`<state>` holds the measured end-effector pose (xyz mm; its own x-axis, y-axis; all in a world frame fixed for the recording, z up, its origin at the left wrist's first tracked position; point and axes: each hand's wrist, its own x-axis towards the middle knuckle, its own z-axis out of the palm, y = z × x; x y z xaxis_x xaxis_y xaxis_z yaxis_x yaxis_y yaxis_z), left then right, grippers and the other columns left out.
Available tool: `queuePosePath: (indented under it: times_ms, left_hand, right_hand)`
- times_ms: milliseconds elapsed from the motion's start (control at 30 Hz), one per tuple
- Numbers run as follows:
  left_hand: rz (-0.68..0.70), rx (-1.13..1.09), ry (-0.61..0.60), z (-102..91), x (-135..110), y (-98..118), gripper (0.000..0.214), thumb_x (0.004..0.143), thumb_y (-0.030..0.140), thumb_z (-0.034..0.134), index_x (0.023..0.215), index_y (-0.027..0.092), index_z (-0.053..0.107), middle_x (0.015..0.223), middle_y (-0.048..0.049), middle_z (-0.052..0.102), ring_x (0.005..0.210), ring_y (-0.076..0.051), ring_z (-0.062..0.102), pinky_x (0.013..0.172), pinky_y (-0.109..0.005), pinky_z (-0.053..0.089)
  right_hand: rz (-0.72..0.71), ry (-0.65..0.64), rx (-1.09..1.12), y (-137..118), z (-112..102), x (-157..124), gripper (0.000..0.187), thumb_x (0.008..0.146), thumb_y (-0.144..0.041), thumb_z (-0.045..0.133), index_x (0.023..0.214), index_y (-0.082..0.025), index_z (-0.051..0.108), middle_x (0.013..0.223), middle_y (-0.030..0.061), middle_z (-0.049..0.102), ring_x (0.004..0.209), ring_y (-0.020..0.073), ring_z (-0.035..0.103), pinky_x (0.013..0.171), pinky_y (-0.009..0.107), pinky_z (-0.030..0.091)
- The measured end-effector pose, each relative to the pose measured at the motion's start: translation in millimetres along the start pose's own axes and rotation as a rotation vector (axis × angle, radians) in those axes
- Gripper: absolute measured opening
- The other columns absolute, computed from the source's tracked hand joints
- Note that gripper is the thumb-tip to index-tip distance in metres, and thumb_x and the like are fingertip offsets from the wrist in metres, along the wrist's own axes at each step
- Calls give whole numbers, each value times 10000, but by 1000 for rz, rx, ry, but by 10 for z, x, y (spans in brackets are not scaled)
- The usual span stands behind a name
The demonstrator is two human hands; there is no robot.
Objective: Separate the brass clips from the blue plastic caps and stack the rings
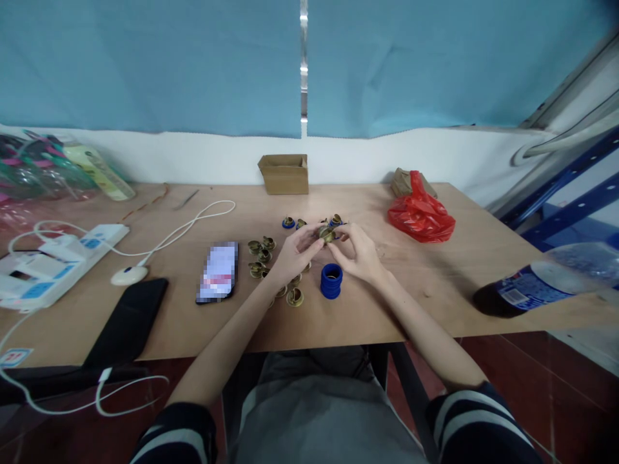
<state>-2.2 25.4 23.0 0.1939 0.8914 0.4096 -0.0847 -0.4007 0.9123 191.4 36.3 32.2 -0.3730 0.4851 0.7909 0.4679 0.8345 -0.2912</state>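
Between the fingertips of both hands is a small brass-coloured round metal part (327,234), held just above the table. My left hand (298,250) pinches it from the left, and my right hand (358,250) grips its right side. Below the hands stands a short stack of blue rings (331,281). Several similar brass parts (294,296) lie to the left, partly hidden behind my left hand and forearm. Beyond my fingers sit a few more, among them a brass part with a blue ring around its base (288,222).
An open cardboard box (284,175) stands by the wall. A red plastic bag (420,216) lies back right, and a dark drink bottle (527,287) on its side at right. At left are a lit phone (218,272), a black phone (128,319) and a power strip (62,264) with cables.
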Motion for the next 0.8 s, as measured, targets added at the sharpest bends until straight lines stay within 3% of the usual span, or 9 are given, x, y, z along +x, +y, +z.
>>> queuePosePath:
  times_ms: [167,300,433,533,733,800]
  left_hand:
    - [119,271,46,7,-7,-105,382,883,236,706,1258,195,645,1242,-114,698,995,-212,746,914,-381,629]
    - [315,609,91,-6,-19,-107,335,890,211,709,1223,205,673,1225,-108,667,1109,-237,697,962,-407,604]
    - [381,780,120,-63,-13,-71,324,887,187,706,1208,196,667,1163,-95,669,1101,-229,683,972,-382,584]
    - [295,897,153,-160,16,-49,347,845,174,741,1183,199,667,1120,-85,671,1058,-236,690,966,-373,572]
    - [-95,1163,340,-431,88,15,320,828,207,719,1148,201,695,1149,-128,656,1019,-303,688,917,-424,562]
    - [-224,1247,347,-514,95,25,274,821,192,692,1094,189,709,1134,-148,652,985,-323,686,886,-441,561]
  right_hand:
    - [171,26,66,40,7,6,191,982,-263,565,1166,-211,563,938,57,673,774,190,650,719,338,555]
    - [300,-73,129,75,17,21,126,995,-310,542,1068,-214,582,858,36,659,694,170,624,636,305,534]
    - [328,-166,136,95,35,18,122,988,-311,533,1026,-211,591,839,42,658,682,174,619,605,297,518]
    - [341,-201,121,103,38,13,109,982,-288,532,1017,-207,596,864,51,676,684,176,626,622,305,518]
    - [353,-207,86,109,12,34,96,977,-251,516,937,-204,590,827,45,676,651,168,611,615,296,492]
    - [349,-215,77,108,4,41,101,974,-241,511,918,-205,586,806,38,671,630,161,599,612,292,484]
